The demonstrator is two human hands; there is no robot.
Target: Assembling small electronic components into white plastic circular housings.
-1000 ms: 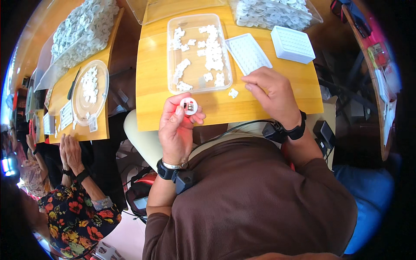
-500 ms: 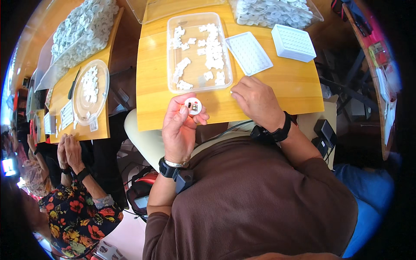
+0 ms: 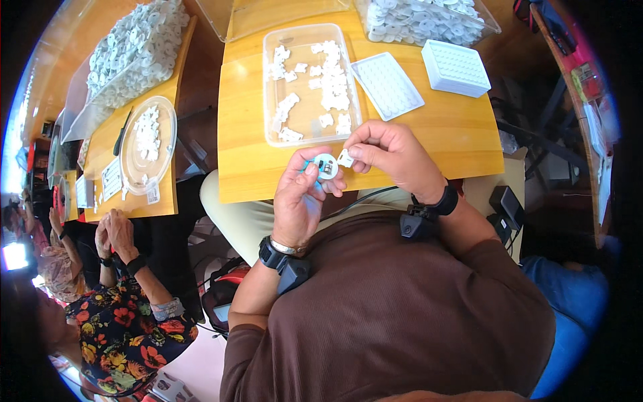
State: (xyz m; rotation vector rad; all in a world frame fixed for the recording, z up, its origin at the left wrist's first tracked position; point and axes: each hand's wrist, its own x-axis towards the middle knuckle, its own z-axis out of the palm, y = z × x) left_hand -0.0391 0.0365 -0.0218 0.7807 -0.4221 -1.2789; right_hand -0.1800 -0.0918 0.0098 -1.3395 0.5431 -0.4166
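My left hand (image 3: 300, 198) holds a small round white ring part (image 3: 326, 165) with a bit of blue behind it, just off the near edge of the yellow wooden table (image 3: 442, 134). My right hand (image 3: 395, 157) pinches a small white plastic piece (image 3: 345, 159) right beside the ring, nearly touching it. A clear shallow tray (image 3: 270, 87) with several white pieces lies just beyond both hands.
A white gridded tray (image 3: 387, 85) and a white gridded box (image 3: 456, 67) sit right of the clear tray. A clear bin of white rings (image 3: 422, 17) stands at the back. To the left, another person in a floral top (image 3: 127, 328) sits at a neighbouring table with a round clear dish (image 3: 149, 146).
My right hand lifted a small white piece off the table and brought it left to the ring. My left hand stayed about where it was, still holding the ring.
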